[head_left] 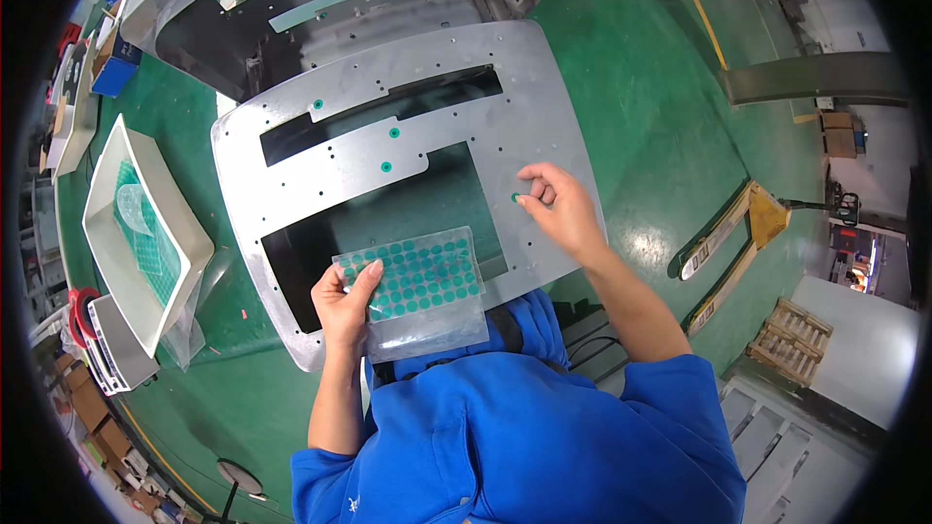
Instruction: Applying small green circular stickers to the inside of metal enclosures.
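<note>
In front of me is a grey metal panel [320,184] with rounded corners, two long cut-outs and many small holes. Several green round stickers, such as one green dot [394,133], sit on its upper part. My left hand [347,303] is closed on a sheet of green round stickers [427,277] on clear backing, thumb on top, over the panel's near edge. Over the panel's right side, my right hand [561,209] has its fingers curled. A single green round sticker [515,198] shows at its thumb tip; the panel partly backs it.
A large metal housing [369,19] stands behind the panel. Left of it, a white bin [199,243] holds more green sheets. A yellow pallet jack [767,216] is on the green floor at right, near a wooden pallet [791,342]. A blue box [116,65] is at far left.
</note>
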Available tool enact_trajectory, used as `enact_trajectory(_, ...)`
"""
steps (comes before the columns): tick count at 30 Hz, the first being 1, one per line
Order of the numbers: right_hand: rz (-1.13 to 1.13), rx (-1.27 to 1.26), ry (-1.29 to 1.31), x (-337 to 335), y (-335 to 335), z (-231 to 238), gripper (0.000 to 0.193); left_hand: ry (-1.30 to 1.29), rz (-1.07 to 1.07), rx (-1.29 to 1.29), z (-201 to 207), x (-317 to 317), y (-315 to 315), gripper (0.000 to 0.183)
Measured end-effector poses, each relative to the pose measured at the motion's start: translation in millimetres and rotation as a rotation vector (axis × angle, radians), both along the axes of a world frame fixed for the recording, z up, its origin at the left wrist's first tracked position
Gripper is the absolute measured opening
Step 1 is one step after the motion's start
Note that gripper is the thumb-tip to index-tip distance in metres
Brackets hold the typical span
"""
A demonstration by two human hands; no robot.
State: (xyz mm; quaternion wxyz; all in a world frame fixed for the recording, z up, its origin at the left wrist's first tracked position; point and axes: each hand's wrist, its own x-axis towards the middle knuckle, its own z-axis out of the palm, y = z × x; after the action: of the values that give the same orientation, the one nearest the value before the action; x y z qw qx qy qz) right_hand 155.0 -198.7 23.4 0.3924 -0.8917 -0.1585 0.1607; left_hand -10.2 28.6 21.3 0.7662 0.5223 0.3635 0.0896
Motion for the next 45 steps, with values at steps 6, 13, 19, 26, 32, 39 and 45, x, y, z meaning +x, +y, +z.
enact_trajectory(6,0.070,-0.127,0.144,29,6,11,0.027,0.003,0.044,0.019,2,-1,3,0.010)
enact_trajectory(13,0.175,-0.183,0.194,53,1,4,0.026,-0.012,0.232,0.143,31,-29,22,0.010)
enact_trajectory(19,0.354,-0.039,-0.215,33,128,6,0.037,0.014,0.427,0.199,46,-66,13,0.011)
enact_trajectory(26,0.330,-0.144,-0.327,39,151,-11,0.034,-0.068,0.541,0.203,49,-118,-16,0.011)
enact_trajectory(32,0.838,0.423,0.006,-83,118,75,0.026,-0.100,0.321,0.409,48,-150,-19,0.008)
enact_trajectory(39,0.858,0.296,0.231,-180,89,75,0.008,-0.192,0.127,0.492,34,-195,-27,0.010)
enact_trajectory(45,0.600,0.399,0.331,-213,67,60,0.010,-0.208,0.069,0.452,22,-207,-39,0.011)
